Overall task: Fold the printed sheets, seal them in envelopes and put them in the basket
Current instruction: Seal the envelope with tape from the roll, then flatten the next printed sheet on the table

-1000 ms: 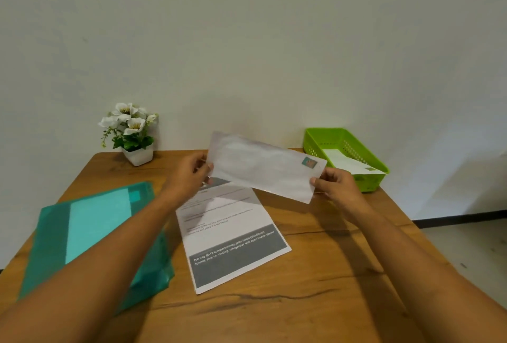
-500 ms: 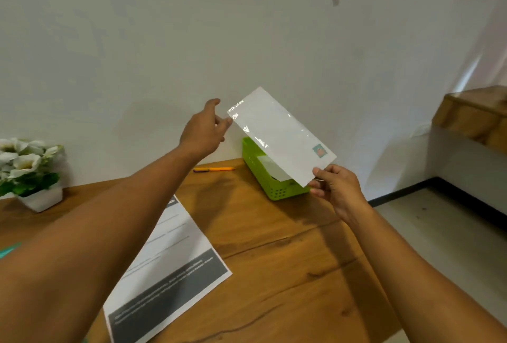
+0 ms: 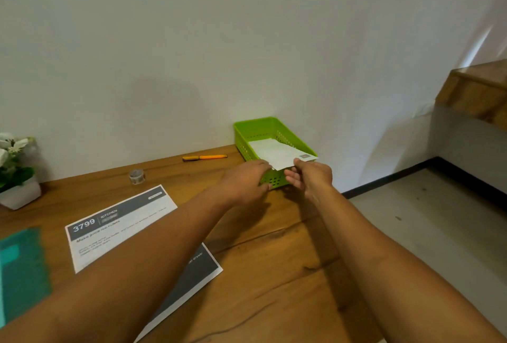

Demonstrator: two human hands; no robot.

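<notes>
From the head view, the step in hand looks like the last one for this piece: laying the envelope (image 3: 275,150) in the basket (image 3: 258,123). The white envelope lies flat inside the green basket at the worktop's (image 3: 274,260) far right corner. Its near edge sticks out over the basket's near rim, and its stamped corner sits on the right. The right hand (image 3: 310,178) pinches that near right corner, thumb on top and fingers beneath. The left hand (image 3: 247,180) reaches to the near left corner with its fingers (image 3: 264,163) at the paper's edge. Whether they grasp the envelope or only touch it, I cannot tell, since the back of the hand hides them. Whether the flap is sealed does not show either. Nearer on the worktop lies a printed sheet (image 3: 120,222), flat and unfolded, partly under the left forearm. A teal folder (image 3: 19,268) is at the left edge, a potted plant (image 3: 16,167) at the far left, and a tape roll (image 3: 136,176) and an orange pen (image 3: 204,157) lie near the wall. By my reading, the next move calls for letting go with both hands, perhaps after nudging the envelope forward so it drops fully below the rim. The hands should then draw back toward the sheet, which has yet to be folded, without catching the basket's near wall and dragging it off the corner.
</notes>
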